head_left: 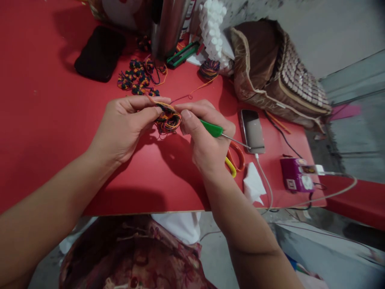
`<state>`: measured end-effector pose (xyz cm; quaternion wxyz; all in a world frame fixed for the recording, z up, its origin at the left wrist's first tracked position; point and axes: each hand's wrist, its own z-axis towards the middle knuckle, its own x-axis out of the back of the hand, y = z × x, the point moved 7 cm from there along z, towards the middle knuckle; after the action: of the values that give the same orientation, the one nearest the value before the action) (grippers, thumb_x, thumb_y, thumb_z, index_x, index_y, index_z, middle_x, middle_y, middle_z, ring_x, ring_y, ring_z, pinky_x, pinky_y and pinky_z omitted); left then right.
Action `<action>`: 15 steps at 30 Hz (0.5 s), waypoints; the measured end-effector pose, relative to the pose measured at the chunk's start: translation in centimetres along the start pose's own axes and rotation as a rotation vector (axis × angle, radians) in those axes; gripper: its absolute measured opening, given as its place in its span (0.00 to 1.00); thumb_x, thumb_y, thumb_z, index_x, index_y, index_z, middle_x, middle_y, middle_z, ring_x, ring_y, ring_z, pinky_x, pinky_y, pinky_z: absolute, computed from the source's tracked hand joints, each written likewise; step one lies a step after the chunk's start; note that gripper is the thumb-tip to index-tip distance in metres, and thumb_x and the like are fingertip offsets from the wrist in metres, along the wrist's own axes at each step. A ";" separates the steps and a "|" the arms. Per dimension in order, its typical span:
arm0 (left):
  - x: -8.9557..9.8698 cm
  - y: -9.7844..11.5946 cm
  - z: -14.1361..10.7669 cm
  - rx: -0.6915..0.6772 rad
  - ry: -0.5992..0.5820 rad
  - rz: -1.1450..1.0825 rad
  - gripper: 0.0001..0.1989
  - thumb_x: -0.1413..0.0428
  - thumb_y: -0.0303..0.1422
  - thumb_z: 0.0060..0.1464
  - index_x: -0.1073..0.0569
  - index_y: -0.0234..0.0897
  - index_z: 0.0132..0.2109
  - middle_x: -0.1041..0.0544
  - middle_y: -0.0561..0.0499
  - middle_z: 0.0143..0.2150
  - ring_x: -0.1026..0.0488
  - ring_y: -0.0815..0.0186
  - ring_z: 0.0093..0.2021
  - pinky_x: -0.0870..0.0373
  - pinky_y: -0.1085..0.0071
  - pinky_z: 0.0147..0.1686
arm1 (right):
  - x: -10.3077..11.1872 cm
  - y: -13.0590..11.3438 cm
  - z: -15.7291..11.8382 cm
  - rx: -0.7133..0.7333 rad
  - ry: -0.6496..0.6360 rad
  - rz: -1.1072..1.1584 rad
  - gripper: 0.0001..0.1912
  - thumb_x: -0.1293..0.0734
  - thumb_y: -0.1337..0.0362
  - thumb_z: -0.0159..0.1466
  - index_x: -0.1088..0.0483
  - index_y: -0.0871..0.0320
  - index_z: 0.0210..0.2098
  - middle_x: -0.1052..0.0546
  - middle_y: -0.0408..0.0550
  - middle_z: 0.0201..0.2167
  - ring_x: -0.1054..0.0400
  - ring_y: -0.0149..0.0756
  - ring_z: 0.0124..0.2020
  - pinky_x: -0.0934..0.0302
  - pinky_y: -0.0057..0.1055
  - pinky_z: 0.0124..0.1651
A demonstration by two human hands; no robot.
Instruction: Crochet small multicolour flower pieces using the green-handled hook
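Observation:
Between the thumb and fingers of my left hand (126,124) is a small looped bundle of multicoloured yarn (168,119), orange, dark and purple. My right hand (207,132) pinches the bundle's right side with thumb and forefinger. That same hand also keeps a green-handled crochet hook (212,128) in its grip, the thin metal shaft pointing right and away from the yarn. A strand runs from near the bundle to a yarn ball (209,69) farther back. Several crocheted dark-and-orange pieces (136,77) lie just beyond my left hand.
Orange-and-yellow scissors (237,156) lie partly behind my right hand. Nearby are a charging phone (252,130), crumpled white paper (253,184) and a purple power adapter (296,174). Farther back stand a green cutter (183,55), a metal flask (168,30), a black phone (100,53) and a brown bag (255,60).

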<state>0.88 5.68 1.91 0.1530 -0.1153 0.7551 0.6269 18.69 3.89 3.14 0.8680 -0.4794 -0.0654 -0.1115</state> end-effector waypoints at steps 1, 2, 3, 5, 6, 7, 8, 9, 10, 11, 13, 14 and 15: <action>0.1 0.1 0.0 -0.022 0.012 0.027 0.11 0.31 0.23 0.63 0.07 0.46 0.38 0.09 0.53 0.37 0.12 0.63 0.35 0.11 0.70 0.33 | 0.1 -0.4 -0.1 0.053 0.014 0.026 0.12 0.27 0.52 0.82 0.09 0.43 0.52 0.13 0.45 0.42 0.16 0.41 0.45 0.19 0.45 0.55; 0.3 0.2 0.1 -0.048 0.014 0.060 0.11 0.30 0.23 0.63 0.07 0.46 0.39 0.09 0.53 0.38 0.11 0.62 0.37 0.10 0.69 0.37 | 0.2 -0.8 -0.1 0.096 0.022 0.045 0.10 0.26 0.56 0.81 0.09 0.43 0.53 0.12 0.44 0.41 0.16 0.40 0.45 0.19 0.44 0.54; 0.4 0.4 0.1 -0.079 0.011 0.097 0.11 0.30 0.24 0.63 0.06 0.47 0.40 0.08 0.54 0.40 0.10 0.61 0.40 0.09 0.68 0.41 | 0.2 -1.1 -0.2 0.122 0.020 0.047 0.10 0.26 0.59 0.81 0.09 0.43 0.53 0.12 0.43 0.41 0.16 0.39 0.44 0.19 0.43 0.53; 0.5 0.7 0.2 -0.151 -0.020 0.184 0.11 0.29 0.25 0.64 0.06 0.48 0.42 0.07 0.54 0.43 0.10 0.58 0.47 0.09 0.64 0.50 | 0.2 -1.5 -0.2 0.145 0.001 -0.006 0.10 0.26 0.61 0.81 0.09 0.43 0.54 0.12 0.43 0.41 0.17 0.39 0.43 0.19 0.42 0.52; 0.5 0.9 0.2 -0.193 -0.029 0.225 0.11 0.29 0.25 0.64 0.06 0.49 0.42 0.07 0.54 0.45 0.10 0.57 0.49 0.09 0.63 0.52 | 0.2 -1.6 -0.2 0.158 -0.003 -0.034 0.10 0.26 0.61 0.81 0.09 0.43 0.54 0.12 0.44 0.42 0.17 0.39 0.43 0.18 0.42 0.51; 0.6 1.1 0.2 -0.233 -0.030 0.258 0.12 0.30 0.25 0.64 0.06 0.49 0.42 0.07 0.54 0.45 0.10 0.58 0.50 0.10 0.62 0.54 | 0.2 -1.7 -0.3 0.174 -0.005 -0.057 0.10 0.26 0.61 0.81 0.10 0.43 0.55 0.12 0.44 0.42 0.17 0.39 0.42 0.18 0.41 0.51; 0.6 1.3 0.2 -0.261 -0.031 0.284 0.12 0.30 0.24 0.64 0.06 0.50 0.42 0.07 0.54 0.46 0.10 0.58 0.51 0.11 0.62 0.55 | 0.2 -1.8 -0.3 0.190 -0.003 -0.072 0.11 0.26 0.61 0.81 0.10 0.43 0.56 0.12 0.44 0.42 0.17 0.39 0.42 0.18 0.41 0.50; 0.6 1.4 0.2 -0.276 -0.034 0.302 0.12 0.30 0.25 0.65 0.06 0.50 0.42 0.07 0.54 0.46 0.11 0.58 0.51 0.11 0.62 0.55 | 0.1 -1.9 -0.2 0.205 -0.002 -0.078 0.11 0.26 0.61 0.81 0.10 0.42 0.56 0.12 0.45 0.42 0.17 0.38 0.42 0.18 0.40 0.49; 0.6 1.4 0.2 -0.282 -0.037 0.312 0.11 0.30 0.25 0.65 0.06 0.50 0.42 0.07 0.53 0.46 0.11 0.58 0.51 0.11 0.62 0.55 | 0.1 -1.9 -0.2 0.222 0.000 -0.076 0.11 0.26 0.62 0.81 0.10 0.42 0.57 0.12 0.45 0.42 0.18 0.38 0.42 0.19 0.39 0.49; 0.6 1.4 0.2 -0.279 -0.044 0.316 0.11 0.30 0.26 0.66 0.06 0.50 0.42 0.07 0.53 0.47 0.11 0.57 0.51 0.11 0.61 0.55 | 0.1 -1.9 -0.2 0.234 -0.002 -0.072 0.11 0.25 0.62 0.81 0.11 0.43 0.57 0.12 0.45 0.42 0.18 0.37 0.42 0.19 0.38 0.48; 0.5 1.4 0.1 -0.266 -0.056 0.312 0.10 0.29 0.27 0.67 0.06 0.51 0.43 0.07 0.53 0.47 0.11 0.55 0.52 0.11 0.59 0.55 | -0.1 -2.1 -0.2 0.256 -0.008 -0.072 0.10 0.25 0.63 0.80 0.10 0.45 0.55 0.12 0.45 0.42 0.17 0.36 0.41 0.19 0.37 0.48; 0.4 1.4 0.1 -0.269 -0.059 0.311 0.09 0.28 0.28 0.67 0.06 0.51 0.44 0.07 0.53 0.47 0.11 0.54 0.52 0.11 0.58 0.56 | -0.2 -2.2 -0.2 0.265 -0.010 -0.083 0.09 0.24 0.62 0.80 0.10 0.46 0.54 0.11 0.45 0.42 0.17 0.37 0.41 0.19 0.38 0.48; 0.3 1.4 0.0 -0.273 -0.061 0.310 0.09 0.28 0.28 0.66 0.06 0.51 0.44 0.07 0.52 0.47 0.11 0.53 0.52 0.11 0.57 0.56 | -0.3 -2.3 -0.2 0.270 -0.014 -0.101 0.08 0.24 0.62 0.80 0.10 0.46 0.53 0.11 0.45 0.42 0.17 0.37 0.41 0.19 0.39 0.48</action>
<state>0.05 5.94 3.11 0.0605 0.0020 0.6670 0.7426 17.84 2.57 4.88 0.9175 -0.3549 -0.1100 -0.1416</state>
